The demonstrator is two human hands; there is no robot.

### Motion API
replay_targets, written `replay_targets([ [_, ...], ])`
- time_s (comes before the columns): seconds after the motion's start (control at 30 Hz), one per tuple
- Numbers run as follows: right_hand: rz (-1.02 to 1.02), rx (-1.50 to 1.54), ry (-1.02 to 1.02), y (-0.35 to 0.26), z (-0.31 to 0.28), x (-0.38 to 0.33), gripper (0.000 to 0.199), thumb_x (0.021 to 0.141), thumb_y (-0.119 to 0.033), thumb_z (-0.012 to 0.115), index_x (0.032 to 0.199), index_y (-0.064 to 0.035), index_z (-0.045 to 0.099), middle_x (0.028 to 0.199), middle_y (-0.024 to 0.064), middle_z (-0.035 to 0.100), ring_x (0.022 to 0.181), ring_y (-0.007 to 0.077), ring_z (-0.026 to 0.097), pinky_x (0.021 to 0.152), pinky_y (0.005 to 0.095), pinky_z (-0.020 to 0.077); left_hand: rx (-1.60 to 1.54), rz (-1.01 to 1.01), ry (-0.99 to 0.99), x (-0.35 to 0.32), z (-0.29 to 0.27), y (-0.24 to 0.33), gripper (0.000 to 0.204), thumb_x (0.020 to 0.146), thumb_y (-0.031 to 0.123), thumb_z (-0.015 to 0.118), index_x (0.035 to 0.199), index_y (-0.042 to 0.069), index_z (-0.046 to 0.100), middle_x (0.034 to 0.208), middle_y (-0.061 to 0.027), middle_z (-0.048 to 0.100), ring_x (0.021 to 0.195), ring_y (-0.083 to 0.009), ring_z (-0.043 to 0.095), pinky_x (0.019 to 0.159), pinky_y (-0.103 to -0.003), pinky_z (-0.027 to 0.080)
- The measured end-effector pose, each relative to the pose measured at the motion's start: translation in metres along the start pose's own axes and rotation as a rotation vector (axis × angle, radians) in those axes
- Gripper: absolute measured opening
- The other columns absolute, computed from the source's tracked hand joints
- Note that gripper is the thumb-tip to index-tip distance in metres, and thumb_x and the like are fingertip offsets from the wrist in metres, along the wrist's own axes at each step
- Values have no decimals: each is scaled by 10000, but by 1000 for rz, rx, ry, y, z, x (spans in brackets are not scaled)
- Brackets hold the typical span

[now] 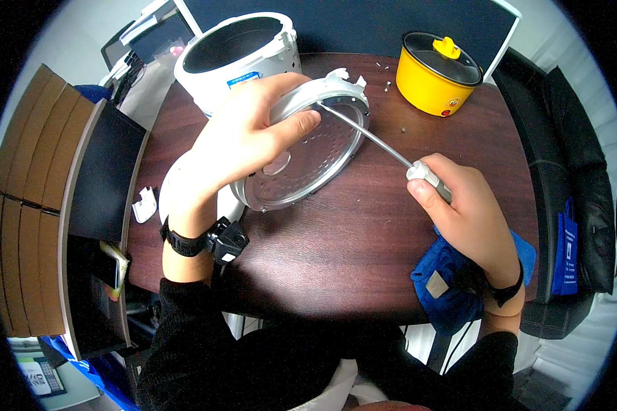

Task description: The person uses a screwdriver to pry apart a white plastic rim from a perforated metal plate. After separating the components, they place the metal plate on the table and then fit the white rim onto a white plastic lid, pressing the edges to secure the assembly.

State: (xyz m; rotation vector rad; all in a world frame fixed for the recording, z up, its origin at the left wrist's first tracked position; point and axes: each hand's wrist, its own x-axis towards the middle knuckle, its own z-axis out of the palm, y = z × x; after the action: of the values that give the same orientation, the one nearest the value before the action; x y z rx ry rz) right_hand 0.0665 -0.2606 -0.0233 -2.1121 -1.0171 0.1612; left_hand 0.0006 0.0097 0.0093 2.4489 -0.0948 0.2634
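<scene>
At the brown bench's [349, 253] near edge, a blue cloth [457, 301] is seen. Past it, a screwdriver [419, 172] is gripped by the right hand [467, 214], a lid [322, 151] by the left hand [243, 133]. A white pot [202, 83] is partly hidden behind, before a dark panel [363, 31].

The brown table [336, 253] holds a white pot [240, 49], a yellow pot [428, 88] (lid [457, 67] on), tiny bits [388, 85], a white piece [144, 205], a blue cloth [452, 294].
</scene>
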Motion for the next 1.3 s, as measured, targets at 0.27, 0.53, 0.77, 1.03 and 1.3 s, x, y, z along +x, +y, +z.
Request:
replay_targets([
  [0.27,42,101,-94,8,12,7,241,947,-231,587,885,1,570,736,228,603,712,414,612,596,451,441,67,55,71,1,2,-4,358,882,195,671,1128,-57,608,926,-142,681,877,-174,636,791,-308,497],
  [0.53,143,365,-251,15,15,10,264,990,-246,539,870,-11,550,604,94,526,502,176,506,501,320,394,36,198,240,1,11,-10,317,864,174,639,1082,-56,622,696,-169,654,586,-216,648,532,-325,469],
  [0.77,249,734,-435,14,15,10,278,1051,-256,406,994,-19,539,609,-15,470,452,48,440,410,207,352,53,197,308,1,16,-5,326,860,173,648,1090,-55,621,688,-176,653,604,-239,669,545,-329,487],
  [1.03,282,921,-477,14,16,9,358,1055,-331,384,1001,-11,536,594,-3,478,424,62,450,392,210,348,-13,132,303,3,19,-4,393,882,210,674,1159,-58,600,966,-166,688,888,-195,661,769,-321,515],
  [1.3,157,526,-261,8,-9,10,301,1015,-318,483,924,-48,580,622,-26,504,481,45,457,439,212,357,-282,104,128,5,12,-6,396,876,263,678,1152,-16,627,946,-118,693,858,-185,673,773,-300,524],
])
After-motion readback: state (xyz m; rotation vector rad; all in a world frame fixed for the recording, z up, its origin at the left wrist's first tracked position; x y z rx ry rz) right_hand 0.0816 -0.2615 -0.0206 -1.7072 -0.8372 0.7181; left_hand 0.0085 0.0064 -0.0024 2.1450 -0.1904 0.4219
